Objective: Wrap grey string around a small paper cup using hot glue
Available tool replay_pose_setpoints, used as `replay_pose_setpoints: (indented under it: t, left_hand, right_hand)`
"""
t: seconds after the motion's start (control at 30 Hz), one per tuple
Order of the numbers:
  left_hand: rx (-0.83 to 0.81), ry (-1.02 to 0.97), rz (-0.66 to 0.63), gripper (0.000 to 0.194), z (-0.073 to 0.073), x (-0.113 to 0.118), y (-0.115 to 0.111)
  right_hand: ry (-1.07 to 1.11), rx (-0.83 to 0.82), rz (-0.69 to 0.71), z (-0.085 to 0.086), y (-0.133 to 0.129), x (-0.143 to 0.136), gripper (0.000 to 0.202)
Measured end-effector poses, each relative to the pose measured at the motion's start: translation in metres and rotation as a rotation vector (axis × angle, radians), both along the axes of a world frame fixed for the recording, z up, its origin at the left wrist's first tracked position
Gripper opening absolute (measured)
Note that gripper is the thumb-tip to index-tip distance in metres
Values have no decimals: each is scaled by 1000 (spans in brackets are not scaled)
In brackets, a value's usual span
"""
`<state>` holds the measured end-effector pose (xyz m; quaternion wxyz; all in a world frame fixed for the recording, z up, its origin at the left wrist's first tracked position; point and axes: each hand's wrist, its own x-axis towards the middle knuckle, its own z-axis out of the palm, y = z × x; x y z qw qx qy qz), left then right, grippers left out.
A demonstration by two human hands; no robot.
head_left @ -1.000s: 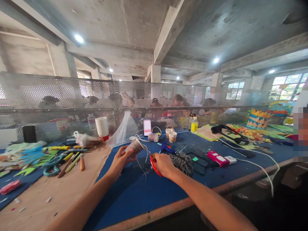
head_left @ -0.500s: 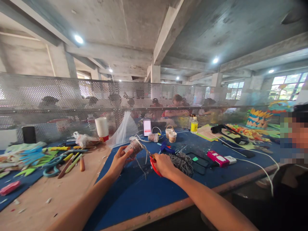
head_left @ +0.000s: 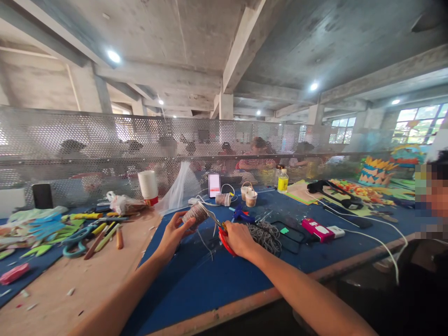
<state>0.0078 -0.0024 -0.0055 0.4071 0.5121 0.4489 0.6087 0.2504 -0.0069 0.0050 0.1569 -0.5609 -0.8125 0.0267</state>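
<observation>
My left hand (head_left: 175, 233) grips a cup wrapped in grey-brown cord (head_left: 196, 213), tilted with its rim toward the right. In my right hand (head_left: 238, 239) are red-handled scissors (head_left: 226, 241), their blades reaching up and left to the cup's rim. A loose end of cord (head_left: 206, 245) hangs from the cup above the blue mat. Whether the blades touch the cord, I cannot tell. Just right of my right hand lies a tangled heap of grey cord (head_left: 265, 238), with a blue glue gun (head_left: 242, 214) behind it.
Behind stand a phone (head_left: 214, 185), another wrapped cup (head_left: 223, 199), small basket-like cups (head_left: 250, 198) and a yellow-labelled bottle (head_left: 283, 181). To the right are a pink box (head_left: 317, 230) and white cable (head_left: 380, 219); left, teal scissors (head_left: 77, 240) and stacked paper cups (head_left: 147, 185). A person sits at the right edge.
Very little differs. Both hands keep nearly the same place, holding the cup and the scissors. The person at the right edge has shifted slightly rightward in view.
</observation>
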Motion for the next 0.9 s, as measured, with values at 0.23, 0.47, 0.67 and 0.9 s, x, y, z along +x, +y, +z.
replay_pose_setpoints:
  t: [0.23,0.47,0.67,0.9]
  left_hand:
    - [6,12,8,51,1,1,0]
    - [10,7,12,58,4,3,-3]
    - [10,4,14,57,3,3,-3]
    - [15,-10,40,63,-1,2,1]
  right_hand:
    - [6,-1,-2,1,-2,-2,30]
    - [0,-13,-14,6,-7,-4,34]
    - [-4,-27,-23,6,-6,-4,36]
    - [-6,-20,-16,6,-6,-4,32]
